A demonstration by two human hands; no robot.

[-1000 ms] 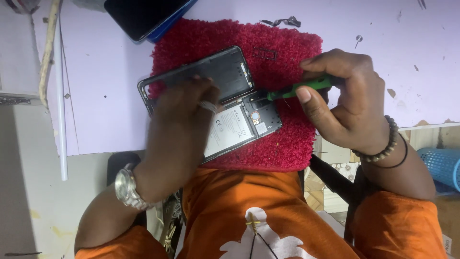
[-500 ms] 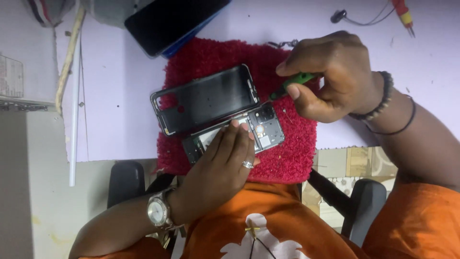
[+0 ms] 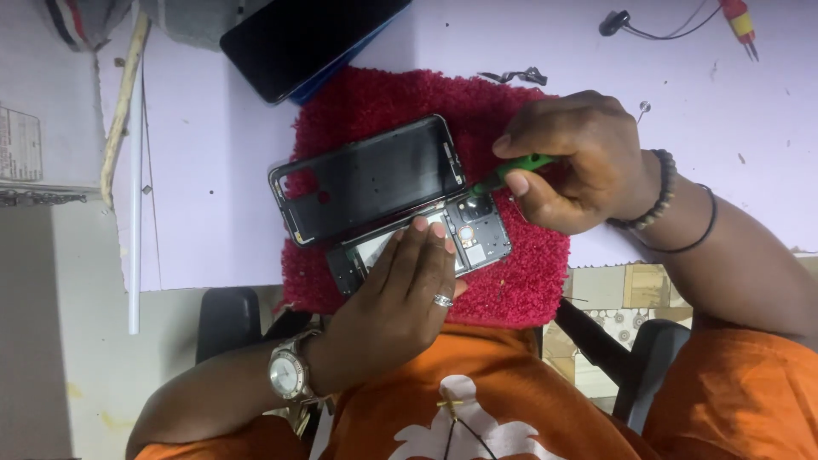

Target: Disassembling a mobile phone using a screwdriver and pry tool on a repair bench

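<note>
1. Lilac tabletop (image 3: 665, 77) carries a red fuzzy mat (image 3: 528, 281) at its near edge.
2. Left hand (image 3: 400, 298) presses flat, fingers together, on an opened phone (image 3: 481, 234) mid-mat, beside its detached back cover (image 3: 371, 179).
3. Right hand (image 3: 579, 162) pinches a green screwdriver (image 3: 511, 170).

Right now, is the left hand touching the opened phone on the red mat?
Touching. The head view shows the left hand lying flat on the opened phone, its fingers covering the exposed inside.
</note>
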